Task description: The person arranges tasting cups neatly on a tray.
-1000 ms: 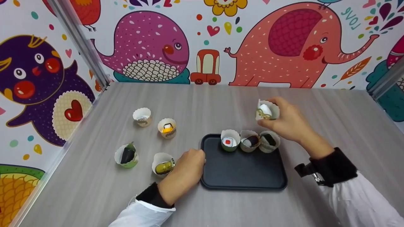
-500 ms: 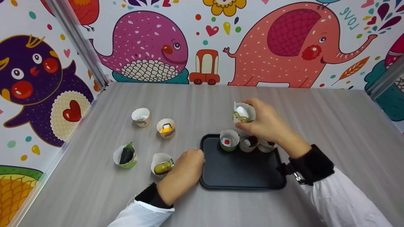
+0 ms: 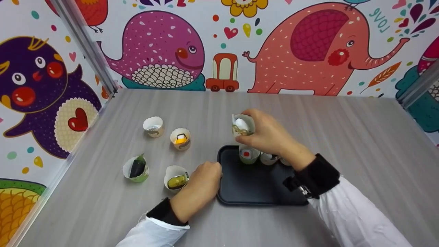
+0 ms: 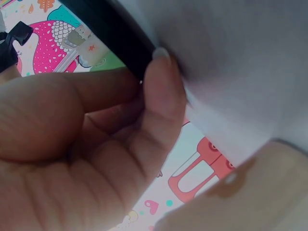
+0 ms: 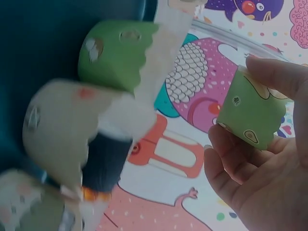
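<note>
My right hand (image 3: 271, 135) grips a green paper baking cup (image 3: 243, 130) by its sides, up in the air behind the tray. A white item shows inside; its kind is unclear. In the right wrist view, thumb and fingers wrap the cup's avocado-printed wall (image 5: 252, 113). My left hand (image 3: 204, 178) pinches the left edge of a black tray (image 3: 264, 188), and the left wrist view shows thumb and finger on that dark rim (image 4: 108, 31). Along the tray's back stand three cups, among them a green one (image 3: 249, 160) with a red-and-white item. My right hand partly covers the others.
Left of the tray, cups stand on the grey table (image 3: 103, 206): one with a toy eggplant (image 3: 138, 168), one with a yellow-green toy car (image 3: 177, 181) beside my left hand, one with an orange-yellow item (image 3: 181, 140), and a pale cup (image 3: 153, 127). Cartoon-printed walls enclose the back and left.
My right hand has carried its cup leftward behind the tray, from the tray's back right to near its back left. My left hand has stayed on the tray's edge.
</note>
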`<state>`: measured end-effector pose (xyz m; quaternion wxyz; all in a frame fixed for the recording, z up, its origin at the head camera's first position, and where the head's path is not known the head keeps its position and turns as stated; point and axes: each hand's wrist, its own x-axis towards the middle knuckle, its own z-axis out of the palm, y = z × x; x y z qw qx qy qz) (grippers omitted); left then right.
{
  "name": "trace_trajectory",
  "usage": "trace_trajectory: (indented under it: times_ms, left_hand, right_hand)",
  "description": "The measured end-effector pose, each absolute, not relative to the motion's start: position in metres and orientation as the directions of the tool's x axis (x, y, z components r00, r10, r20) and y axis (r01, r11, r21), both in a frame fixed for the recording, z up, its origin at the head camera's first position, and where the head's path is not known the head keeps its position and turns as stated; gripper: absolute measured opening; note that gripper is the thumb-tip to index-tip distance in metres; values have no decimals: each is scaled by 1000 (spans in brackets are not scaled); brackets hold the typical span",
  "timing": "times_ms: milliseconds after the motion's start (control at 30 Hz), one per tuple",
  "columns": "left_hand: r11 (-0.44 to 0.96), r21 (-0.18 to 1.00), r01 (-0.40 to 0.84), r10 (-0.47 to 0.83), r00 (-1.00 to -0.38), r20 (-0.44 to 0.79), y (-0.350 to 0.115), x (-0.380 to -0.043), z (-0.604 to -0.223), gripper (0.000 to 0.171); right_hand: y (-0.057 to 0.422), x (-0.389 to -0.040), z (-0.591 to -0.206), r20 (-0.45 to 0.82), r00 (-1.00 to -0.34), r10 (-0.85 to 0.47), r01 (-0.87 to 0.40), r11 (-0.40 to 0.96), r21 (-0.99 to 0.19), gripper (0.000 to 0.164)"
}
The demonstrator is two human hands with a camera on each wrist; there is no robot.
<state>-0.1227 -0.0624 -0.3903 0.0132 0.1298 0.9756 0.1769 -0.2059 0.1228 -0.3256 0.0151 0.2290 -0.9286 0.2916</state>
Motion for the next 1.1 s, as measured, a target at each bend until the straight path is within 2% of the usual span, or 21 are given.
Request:
trace_trajectory:
  times_ms: [367, 1100]
  left_hand:
    - [898, 340, 281, 279, -959, 56, -63, -122, -390, 13]
    - [905, 332, 268, 265, -963, 55, -62, -122, -390, 16]
  right_hand:
    - [96, -210, -347, 92, -874, -477, -448, 719, -531, 60]
    - [89, -212, -373, 49, -810, -585, -540, 710, -451, 51]
